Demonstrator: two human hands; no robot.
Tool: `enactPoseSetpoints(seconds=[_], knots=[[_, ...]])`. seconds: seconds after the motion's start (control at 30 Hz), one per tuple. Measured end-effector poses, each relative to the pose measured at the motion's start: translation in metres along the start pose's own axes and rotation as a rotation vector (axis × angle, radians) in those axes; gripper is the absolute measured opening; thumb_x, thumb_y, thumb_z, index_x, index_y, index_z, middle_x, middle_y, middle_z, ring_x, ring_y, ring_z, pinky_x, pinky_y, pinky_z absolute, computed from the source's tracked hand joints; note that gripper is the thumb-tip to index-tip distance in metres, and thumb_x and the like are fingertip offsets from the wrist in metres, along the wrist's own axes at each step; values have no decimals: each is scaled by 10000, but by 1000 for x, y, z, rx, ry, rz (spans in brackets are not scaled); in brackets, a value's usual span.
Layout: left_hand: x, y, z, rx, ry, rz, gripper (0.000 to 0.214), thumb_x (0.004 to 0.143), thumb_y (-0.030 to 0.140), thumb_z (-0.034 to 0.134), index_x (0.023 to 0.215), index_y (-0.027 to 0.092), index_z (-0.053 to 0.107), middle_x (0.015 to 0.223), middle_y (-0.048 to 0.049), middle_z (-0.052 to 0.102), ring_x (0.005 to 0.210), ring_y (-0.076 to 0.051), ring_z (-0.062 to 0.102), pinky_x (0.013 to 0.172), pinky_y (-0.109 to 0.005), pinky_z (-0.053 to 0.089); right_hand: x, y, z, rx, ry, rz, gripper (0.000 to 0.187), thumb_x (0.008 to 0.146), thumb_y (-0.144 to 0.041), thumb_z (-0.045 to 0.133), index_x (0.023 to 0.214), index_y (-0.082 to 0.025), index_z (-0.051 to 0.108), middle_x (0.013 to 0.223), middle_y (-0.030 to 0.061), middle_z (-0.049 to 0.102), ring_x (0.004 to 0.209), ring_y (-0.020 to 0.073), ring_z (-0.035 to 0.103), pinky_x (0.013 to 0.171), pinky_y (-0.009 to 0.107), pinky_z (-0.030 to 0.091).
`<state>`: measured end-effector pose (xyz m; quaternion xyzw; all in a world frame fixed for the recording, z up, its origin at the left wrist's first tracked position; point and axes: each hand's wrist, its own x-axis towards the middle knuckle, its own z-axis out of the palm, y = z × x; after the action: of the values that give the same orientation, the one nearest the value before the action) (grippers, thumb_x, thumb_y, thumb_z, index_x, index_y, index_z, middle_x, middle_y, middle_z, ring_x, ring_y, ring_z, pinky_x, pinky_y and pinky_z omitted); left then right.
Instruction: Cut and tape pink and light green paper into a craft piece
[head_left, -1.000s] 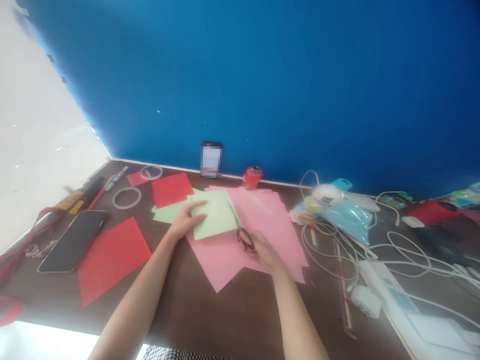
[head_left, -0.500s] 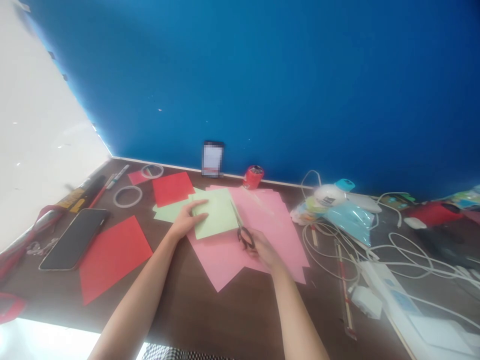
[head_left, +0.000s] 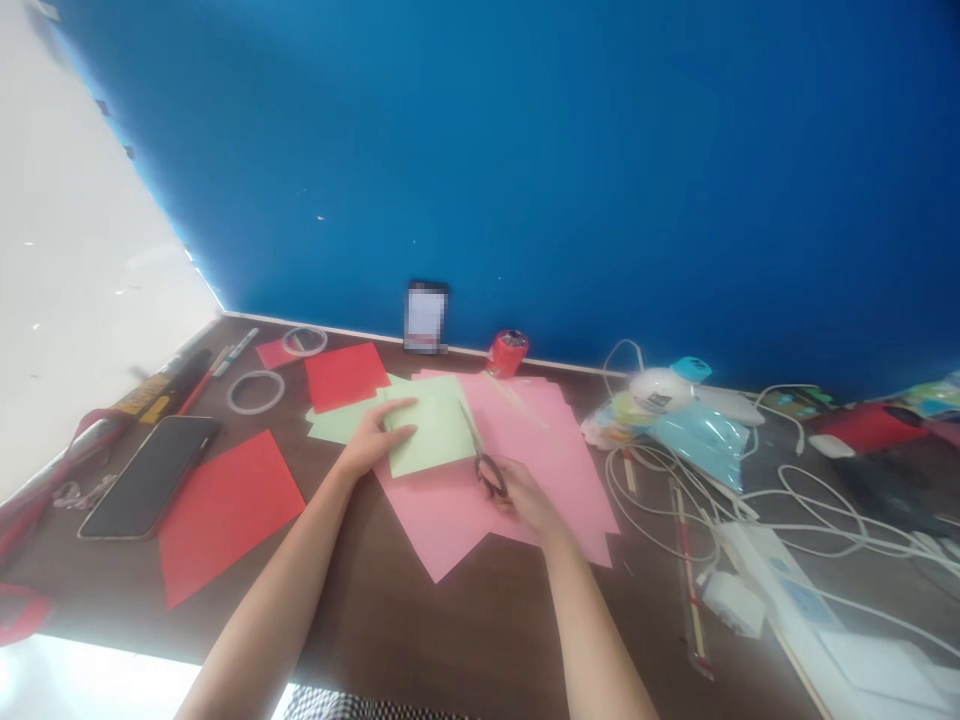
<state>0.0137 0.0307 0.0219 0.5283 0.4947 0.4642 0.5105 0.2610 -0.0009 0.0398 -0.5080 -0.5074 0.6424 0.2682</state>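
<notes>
A light green sheet of paper [head_left: 433, 430] lies over pink sheets [head_left: 540, 430] at the middle of the table. My left hand [head_left: 381, 435] grips its left edge, with the thumb and a finger on top and the other fingers hidden. Black-handled scissors [head_left: 491, 476] sit in my right hand [head_left: 525, 497], fingers closed round the handles. Their blades run up along the right edge of the green sheet; blur hides how far they are spread. Another green sheet [head_left: 337, 424] shows behind my left hand, partly under a red sheet [head_left: 349, 377].
To the left are another red sheet [head_left: 232, 515], a phone [head_left: 150, 478], tape rolls [head_left: 256, 392] and pens [head_left: 236, 352]. A red container [head_left: 508, 354] and an upright screen [head_left: 425, 318] stand by the blue wall. Cables [head_left: 660, 480] and a power strip [head_left: 787, 590] fill the right side.
Almost nothing differs. The scissors and my right hand have shifted very slightly, while my left hand keeps its place on the green paper.
</notes>
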Motion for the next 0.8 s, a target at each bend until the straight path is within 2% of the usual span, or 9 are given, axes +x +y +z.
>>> enactPoseSetpoints(seconds=[0.8], knots=[[0,1,-1,86,19,31,473,696,356,649,1147,233,580,1234,-72,536,1089,-281,518,890,-394,447,-1,-2,0,-23,49,-10,348,727,-493,582,654,-174,461,581,-45,441,433,34,298,397,201,155]])
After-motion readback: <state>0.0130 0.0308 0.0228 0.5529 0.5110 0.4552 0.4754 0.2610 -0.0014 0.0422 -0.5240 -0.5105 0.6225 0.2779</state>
